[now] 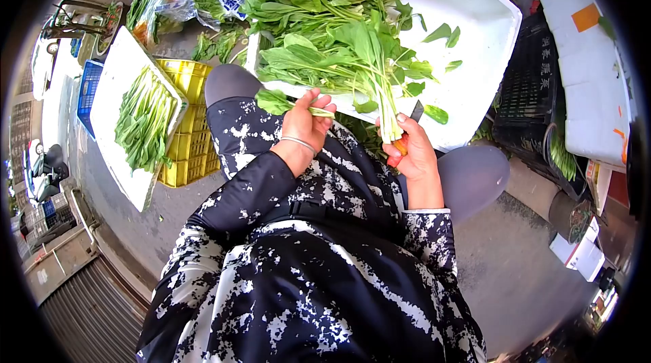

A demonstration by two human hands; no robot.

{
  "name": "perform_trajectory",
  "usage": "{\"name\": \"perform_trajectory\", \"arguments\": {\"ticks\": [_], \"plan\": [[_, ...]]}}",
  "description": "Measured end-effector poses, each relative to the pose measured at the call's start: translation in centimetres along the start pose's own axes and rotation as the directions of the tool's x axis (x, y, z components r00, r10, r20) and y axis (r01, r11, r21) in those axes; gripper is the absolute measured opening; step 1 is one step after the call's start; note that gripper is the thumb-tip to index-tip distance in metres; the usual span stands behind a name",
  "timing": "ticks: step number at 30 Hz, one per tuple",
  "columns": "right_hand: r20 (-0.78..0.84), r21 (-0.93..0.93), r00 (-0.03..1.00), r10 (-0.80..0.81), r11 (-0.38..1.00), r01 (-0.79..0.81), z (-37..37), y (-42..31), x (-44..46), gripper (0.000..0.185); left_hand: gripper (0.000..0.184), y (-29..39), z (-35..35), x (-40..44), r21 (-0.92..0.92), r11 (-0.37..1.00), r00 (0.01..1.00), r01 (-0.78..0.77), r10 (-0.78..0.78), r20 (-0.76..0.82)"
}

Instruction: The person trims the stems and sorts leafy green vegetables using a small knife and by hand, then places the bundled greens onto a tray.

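My left hand point(306, 125), with a bangle at the wrist, is closed round the stems of a small leafy green point(274, 102) over my lap. My right hand point(415, 150) grips a small knife with an orange-red handle point(400, 148), its dark blade point(418, 111) pointing up. Beside the knife, a bunch of long pale-green stems point(384, 95) stands against the fingers of my right hand, leaves upward. Just beyond both hands, a heap of leafy greens point(305, 3) fills the left part of a white foam box point(475, 30).
At the left, a white foam lid point(112, 85) bearing trimmed greens point(146, 119) rests against a yellow crate point(186, 153). A blue crate point(88, 95) sits behind it. Black crates point(532, 85) and another white foam box point(586, 71) stand at the right.
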State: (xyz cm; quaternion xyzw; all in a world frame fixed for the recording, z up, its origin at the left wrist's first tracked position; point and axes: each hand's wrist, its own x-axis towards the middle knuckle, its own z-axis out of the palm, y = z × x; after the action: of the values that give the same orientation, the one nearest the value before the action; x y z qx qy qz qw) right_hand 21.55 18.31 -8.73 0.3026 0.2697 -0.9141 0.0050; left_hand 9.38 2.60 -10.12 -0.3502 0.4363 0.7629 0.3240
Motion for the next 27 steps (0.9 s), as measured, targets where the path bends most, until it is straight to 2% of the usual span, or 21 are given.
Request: {"name": "perform_trajectory", "arguments": {"ticks": [2,5,8,9,11,12,14,15,16,18,20,22,23,25,27], "plan": [[-0.013,-0.013,1.000,-0.018,1.000,0.018,0.2,-0.1,-0.1,0.033,0.024,0.1,-0.4,0.1,-0.004,1.000,1.000,-0.008,0.007,-0.012],[-0.030,-0.063,0.999,-0.042,0.997,0.040,0.7,-0.1,-0.1,0.033,0.026,-0.3,-0.4,-0.4,0.203,0.966,0.921,0.158,-0.218,0.322],[-0.020,-0.138,0.998,-0.054,0.989,0.051,1.1,0.3,-0.2,0.031,0.028,-0.1,1.5,-2.8,0.362,0.924,0.809,0.123,-0.304,0.502],[-0.011,-0.217,0.999,-0.039,0.976,0.036,1.2,0.4,-0.3,0.031,0.030,-0.2,1.6,-2.7,0.396,0.912,0.774,0.108,-0.327,0.542],[-0.044,-0.369,0.999,-0.027,0.929,0.009,1.6,0.9,-0.6,0.033,0.029,-0.4,1.7,-2.8,0.460,0.885,0.793,0.075,-0.333,0.511],[-0.044,-0.369,0.999,-0.027,0.929,0.009,1.8,0.9,-0.7,0.033,0.029,-0.4,2.1,-3.3,0.523,0.851,0.811,0.046,-0.337,0.478],[-0.062,-0.515,0.995,-0.081,0.856,0.037,2.5,0.6,-1.2,0.030,0.025,-0.9,2.0,-3.0,0.494,0.869,0.837,0.024,-0.287,0.465],[-0.073,-0.579,0.984,-0.161,0.810,0.090,3.1,0.8,-1.2,0.027,0.023,-0.9,1.8,-2.7,0.524,0.850,0.850,-0.057,-0.234,0.473],[-0.075,-0.578,0.984,-0.161,0.811,0.089,2.6,1.2,-0.8,0.027,0.022,-0.9,1.5,-2.5,0.551,0.823,0.857,-0.138,-0.179,0.483],[0.057,-0.790,0.888,-0.456,0.523,0.319,1.3,2.2,0.2,0.024,0.022,-0.7,1.5,-2.7,0.582,0.793,0.867,-0.180,-0.152,0.475],[0.055,-0.739,0.882,-0.468,0.575,0.351,0.8,2.6,0.7,0.024,0.020,-0.6,1.7,-3.0,0.594,0.763,0.883,-0.255,-0.068,0.465],[-0.050,-0.618,0.861,-0.505,0.693,0.371,1.1,2.7,0.8,0.021,0.018,-0.6,1.8,-3.0,0.569,0.784,0.893,-0.248,-0.043,0.448],[-0.049,-0.618,0.862,-0.505,0.693,0.371,1.2,2.4,0.6,0.021,0.016,-0.7,1.8,-3.0,0.544,0.805,0.903,-0.237,-0.025,0.430],[-0.192,-0.468,0.878,-0.439,0.827,0.311,2.3,1.2,-0.3,0.020,0.015,-0.6,1.6,-2.7,0.521,0.823,0.905,-0.227,-0.020,0.426],[-0.205,-0.477,0.896,-0.394,0.839,0.261,2.3,0.6,-0.6,0.020,0.012,-0.5,1.5,-2.6,0.488,0.840,0.898,-0.237,-0.003,0.441]]}}
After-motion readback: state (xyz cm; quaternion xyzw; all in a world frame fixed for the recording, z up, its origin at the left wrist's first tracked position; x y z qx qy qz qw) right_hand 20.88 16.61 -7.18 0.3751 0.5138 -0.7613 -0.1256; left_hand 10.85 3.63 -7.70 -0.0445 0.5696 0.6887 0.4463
